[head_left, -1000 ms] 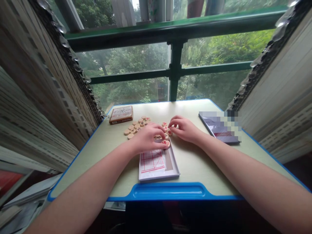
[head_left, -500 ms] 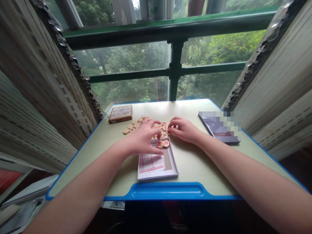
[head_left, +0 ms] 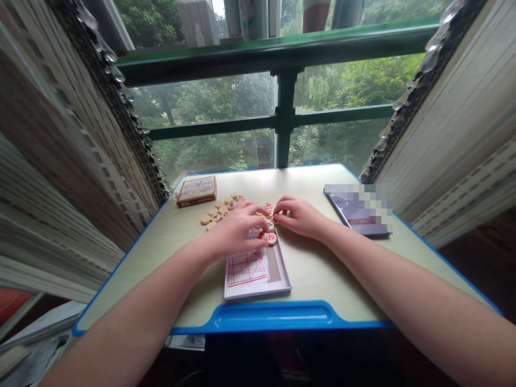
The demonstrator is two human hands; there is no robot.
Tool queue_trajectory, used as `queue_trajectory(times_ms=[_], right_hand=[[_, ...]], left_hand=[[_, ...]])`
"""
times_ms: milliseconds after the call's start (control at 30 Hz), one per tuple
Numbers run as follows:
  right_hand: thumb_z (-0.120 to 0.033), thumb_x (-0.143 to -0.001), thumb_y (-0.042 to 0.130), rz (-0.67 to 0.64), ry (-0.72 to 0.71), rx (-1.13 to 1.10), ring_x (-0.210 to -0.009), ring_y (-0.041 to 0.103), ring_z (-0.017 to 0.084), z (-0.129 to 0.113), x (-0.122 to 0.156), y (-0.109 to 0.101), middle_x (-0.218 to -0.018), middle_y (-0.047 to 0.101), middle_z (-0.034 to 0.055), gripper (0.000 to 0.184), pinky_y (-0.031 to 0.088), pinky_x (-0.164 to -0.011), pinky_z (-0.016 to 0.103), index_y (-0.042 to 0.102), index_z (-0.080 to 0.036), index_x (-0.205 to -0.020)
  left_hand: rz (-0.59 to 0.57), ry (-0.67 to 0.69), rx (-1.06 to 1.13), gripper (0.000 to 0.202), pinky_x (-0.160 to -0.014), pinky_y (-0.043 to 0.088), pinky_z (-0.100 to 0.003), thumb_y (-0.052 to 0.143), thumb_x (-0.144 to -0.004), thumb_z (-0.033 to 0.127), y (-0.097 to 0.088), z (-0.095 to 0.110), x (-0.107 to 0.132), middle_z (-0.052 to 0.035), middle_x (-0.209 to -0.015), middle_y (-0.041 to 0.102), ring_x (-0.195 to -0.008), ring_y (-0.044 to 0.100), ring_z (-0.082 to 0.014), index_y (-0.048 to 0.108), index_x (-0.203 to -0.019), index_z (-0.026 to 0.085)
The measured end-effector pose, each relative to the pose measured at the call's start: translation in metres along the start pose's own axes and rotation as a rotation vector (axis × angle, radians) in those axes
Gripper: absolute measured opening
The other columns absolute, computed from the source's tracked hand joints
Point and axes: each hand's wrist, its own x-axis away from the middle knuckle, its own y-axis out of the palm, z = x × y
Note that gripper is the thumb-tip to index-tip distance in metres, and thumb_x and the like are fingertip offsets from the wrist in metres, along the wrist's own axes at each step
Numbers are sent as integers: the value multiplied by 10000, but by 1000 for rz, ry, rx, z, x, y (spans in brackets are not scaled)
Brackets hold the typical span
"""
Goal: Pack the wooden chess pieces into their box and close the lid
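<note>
Nearest, a shallow white rectangular box (head_left: 284,287) held a red-lined white sheet (head_left: 246,270) and two round, red-marked wooden pieces (head_left: 272,238). The left hand (head_left: 234,230) arched over one, thumb and fingers astride it, grip unclear. Beyond, the right hand (head_left: 300,216) curled beside loose wooden discs (head_left: 270,225); any pinch was hidden.

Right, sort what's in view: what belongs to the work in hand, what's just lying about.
Belongs:
white open tray
red-gridded sheet inside it
xiangqi pieces, inside and beyond it
brown printed box, untouched, possibly the set's lid

Just lying about:
dark flat object at right
red-and-white container above the green rail
</note>
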Motion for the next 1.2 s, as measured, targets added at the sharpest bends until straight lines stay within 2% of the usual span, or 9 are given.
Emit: queue_trajectory(times_ms=[133, 300, 467, 667, 833, 1200], right_hand=[[-154, -781, 559, 2, 3, 11, -670, 563, 121, 2, -1, 1, -822, 616, 49, 122, 442, -676, 262, 676, -152, -745], [-187, -792, 574, 3, 7, 12, -689, 570, 132, 2, -1, 1, -821, 620, 53, 120, 440, -679, 267, 679, -154, -746], [-173, -789, 571, 11, 1, 15, -709, 578, 136, 2, -1, 0, -812, 619, 52, 119, 445, -697, 265, 684, -154, -760], [-144, -770, 569, -12, 18, 19, -691, 568, 125, 2, -1, -1, -815, 621, 44, 113, 436, -689, 252, 681, -149, -764], [-162, -786, 553, -29, 8, 38, -724, 574, 131, 4, -1, 0, -836, 621, 52, 129, 438, -719, 256, 681, -145, -787], [-169, -795, 549, -35, 9, 25, -742, 576, 140, 2, 0, 0, -844, 618, 57, 134, 444, -732, 266, 680, -150, -776]], left_hand=[[41, 7, 47, 142, -999, 343, -439, 628, -780, 324, 5, 1, -3, -69, -1136, 584, -1100, 462, -244, 675, -855, 213], [22, 35, 40, 125, -979, 377, -407, 620, -783, 288, 17, 1, -6, -72, -1134, 581, -1104, 463, -238, 678, -868, 217], [36, 32, 32, 302, -957, 399, -390, 679, -729, 308, 15, 0, -5, -76, -1135, 586, -1088, 488, -240, 641, -1017, 224], [58, 29, -98, 141, -898, 418, -377, 627, -776, 327, 8, 2, -3, -68, -1005, 630, -975, 546, -219, 672, -783, 194], [53, 48, -33, 142, -874, 438, -349, 603, -806, 316, 10, 0, -5, -59, -962, 648, -939, 567, -194, 685, -832, 202], [14, 31, -21, 153, -858, 436, -339, 581, -824, 300, 9, 0, -3, -52, -1014, 641, -954, 563, -193, 676, -907, 213]])
